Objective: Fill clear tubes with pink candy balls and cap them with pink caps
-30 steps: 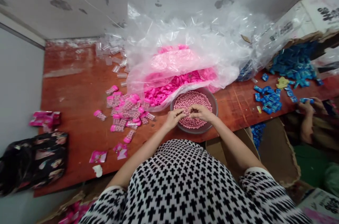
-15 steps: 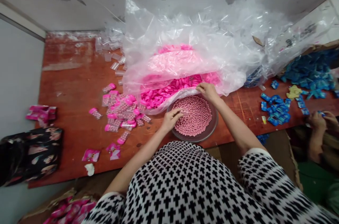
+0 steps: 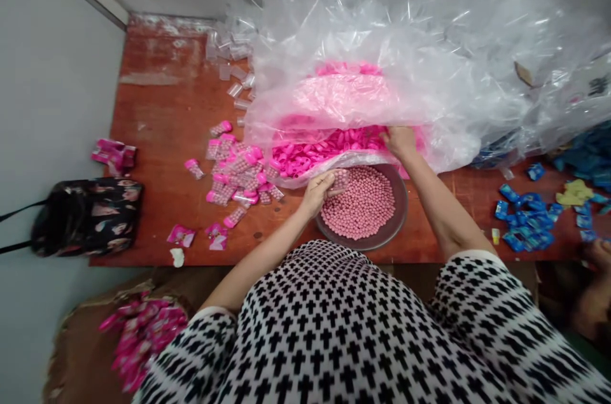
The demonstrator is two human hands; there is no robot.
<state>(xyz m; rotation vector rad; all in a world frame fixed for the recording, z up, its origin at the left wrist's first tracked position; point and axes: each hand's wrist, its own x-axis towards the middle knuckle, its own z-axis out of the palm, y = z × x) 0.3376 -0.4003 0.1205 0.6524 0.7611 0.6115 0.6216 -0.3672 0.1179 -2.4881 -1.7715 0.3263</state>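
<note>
My left hand [image 3: 316, 195] is closed on a small clear container [image 3: 339, 181] filled with pink beads, held over the left side of a round bowl [image 3: 401, 213]. Pink beads [image 3: 360, 207] fill much of the bowl. My right hand [image 3: 400, 142] reaches into the opening of a big clear plastic bag [image 3: 272, 98], among bright pink caps [image 3: 305, 159]; its fingertips are partly hidden there, so what they hold cannot be made out. Left of the bag lies a pile of bead-filled containers with pink caps [image 3: 233, 168].
Empty clear tubes [image 3: 235, 90] lie at the back left of the red table [image 3: 157, 105]. A floral bag [image 3: 100, 216] and pink packets [image 3: 114, 154] sit at the left. Blue packets [image 3: 529, 222] lie at the right, near another person's hand [image 3: 599, 254].
The view has shifted. My right hand has moved from the bag's front edge into the pink caps. My left hand now shows the filled container more clearly above the bowl.
</note>
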